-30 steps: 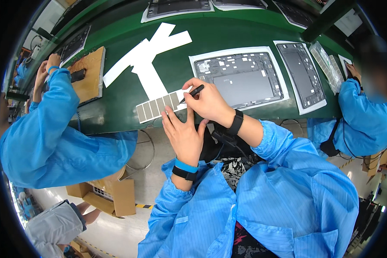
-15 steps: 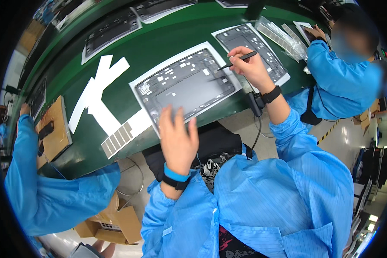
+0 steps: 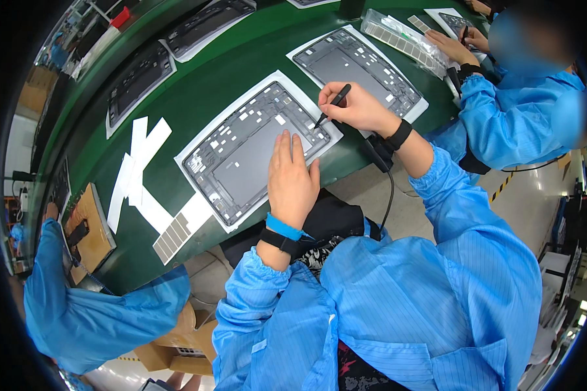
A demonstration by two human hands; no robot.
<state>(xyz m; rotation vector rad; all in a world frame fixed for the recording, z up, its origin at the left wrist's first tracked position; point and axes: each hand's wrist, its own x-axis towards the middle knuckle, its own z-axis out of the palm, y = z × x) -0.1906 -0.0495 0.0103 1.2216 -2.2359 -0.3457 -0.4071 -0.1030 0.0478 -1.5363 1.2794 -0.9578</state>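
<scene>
A dark grey tablet-shaped housing (image 3: 241,166) with many small white pieces on it lies tilted on a white sheet (image 3: 188,158) in front of me. My left hand (image 3: 292,179) rests flat over its near middle, fingers stretched out and holding nothing. Pinched in my right hand (image 3: 353,107) is a slim black pointed tool (image 3: 340,95), perhaps tweezers. Its tip points down at the housing's right end, near a small white piece. Whether the tip touches cannot be made out. Left of the housing, a strip of grey rectangular stickers (image 3: 171,240) lies at the table edge.
White paper strips (image 3: 135,171) lie crossed on the green table (image 3: 195,91). Another housing (image 3: 359,68) sits at the right, beside bagged sticker strips (image 3: 401,42). Co-workers in blue sleeves (image 3: 512,127) flank me. A black cable (image 3: 391,195) hangs below my right wrist.
My left hand has moved right and come down onto the housing. My right hand has shifted left and lower, with the tool held steeper. The whole view has shifted slightly.
</scene>
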